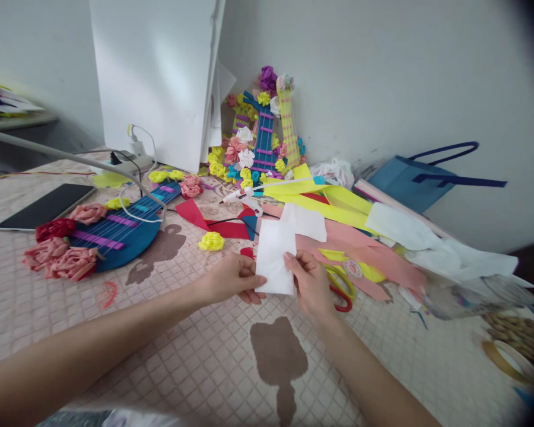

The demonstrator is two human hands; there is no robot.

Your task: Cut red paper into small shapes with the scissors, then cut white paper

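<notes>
A small white rectangular sheet, of paper or thin fabric, is held up in front of me over the table. My left hand pinches its lower left edge between thumb and fingers. On the opposite side, my right hand grips the right edge with the thumb on top. Behind the sheet lies another white piece. Scissors with yellow and red handles rest just right of my right hand, partly hidden by it. A yellow crepe flower sits beyond my left hand.
A blue guitar-shaped craft with pink flowers lies left, near a tablet. A glue gun sits mid-table. Yellow strips and pink strips spread right. A tape roll is at far right. A white cable crosses the left.
</notes>
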